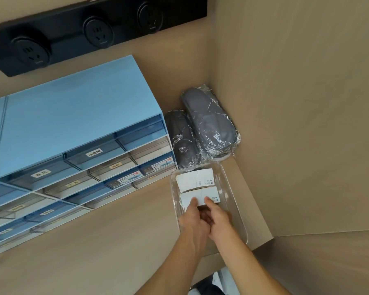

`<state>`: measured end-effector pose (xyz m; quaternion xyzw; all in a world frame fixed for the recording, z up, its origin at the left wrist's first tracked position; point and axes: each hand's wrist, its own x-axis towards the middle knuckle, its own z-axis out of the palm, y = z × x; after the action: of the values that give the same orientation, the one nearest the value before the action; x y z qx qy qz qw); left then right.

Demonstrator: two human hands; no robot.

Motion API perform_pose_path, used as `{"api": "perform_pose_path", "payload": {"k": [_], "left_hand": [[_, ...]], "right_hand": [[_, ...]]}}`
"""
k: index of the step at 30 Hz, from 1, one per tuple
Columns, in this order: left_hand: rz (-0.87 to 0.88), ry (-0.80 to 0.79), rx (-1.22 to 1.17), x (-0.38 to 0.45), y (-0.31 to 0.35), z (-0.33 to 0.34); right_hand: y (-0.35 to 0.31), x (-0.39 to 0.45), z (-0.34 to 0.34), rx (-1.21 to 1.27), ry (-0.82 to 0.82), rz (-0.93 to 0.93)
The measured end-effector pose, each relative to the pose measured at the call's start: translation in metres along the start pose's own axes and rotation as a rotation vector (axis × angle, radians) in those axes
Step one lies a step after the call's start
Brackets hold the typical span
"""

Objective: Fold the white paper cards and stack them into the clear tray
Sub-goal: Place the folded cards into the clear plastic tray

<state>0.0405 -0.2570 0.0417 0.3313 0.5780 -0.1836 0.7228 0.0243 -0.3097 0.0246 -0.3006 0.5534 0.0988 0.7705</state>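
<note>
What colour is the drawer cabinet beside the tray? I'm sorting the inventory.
Light blue drawer cabinet, some drawers darker blue, others clear; head view.

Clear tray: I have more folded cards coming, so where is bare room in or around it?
The clear tray is bare along its right wall and near end. Two card stacks and both hands, left hand, right hand, crowd its left. Desk before the blue drawers is open.

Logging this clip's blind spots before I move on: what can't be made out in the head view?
- Near card stack: its depth and near edge, covered by the left hand and right hand.
- Small print on the far card stack: too small.
- Drawer unit: cut off by the left edge; several labels blurred.
- Grey wrapped items: identity obscured by plastic film.
- Clear tray: floor under the hands hidden.
</note>
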Motion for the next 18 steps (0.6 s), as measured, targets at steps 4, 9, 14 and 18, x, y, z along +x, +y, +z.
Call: {"api": "perform_pose_path", "payload": {"k": [4, 9, 14, 18], "left_hand": [[0.016, 0.025, 0.054, 0.007, -0.001, 0.002], [0.023, 0.017, 0.064, 0.013, -0.003, 0.001], [0.118, 0.118, 0.144, 0.014, -0.002, 0.002], [0.153, 0.134, 0.198, 0.017, -0.002, 0.003]], "right_hand": [[0.001, 0.008, 0.002, -0.07, 0.035, -0.03], [0.005, 0.01, 0.0, -0.039, 0.017, 0.0], [0.009, 0.009, 0.001, 0.016, 0.01, 0.021], [0.008, 0.014, 0.002, -0.049, 0.02, -0.01]]}}
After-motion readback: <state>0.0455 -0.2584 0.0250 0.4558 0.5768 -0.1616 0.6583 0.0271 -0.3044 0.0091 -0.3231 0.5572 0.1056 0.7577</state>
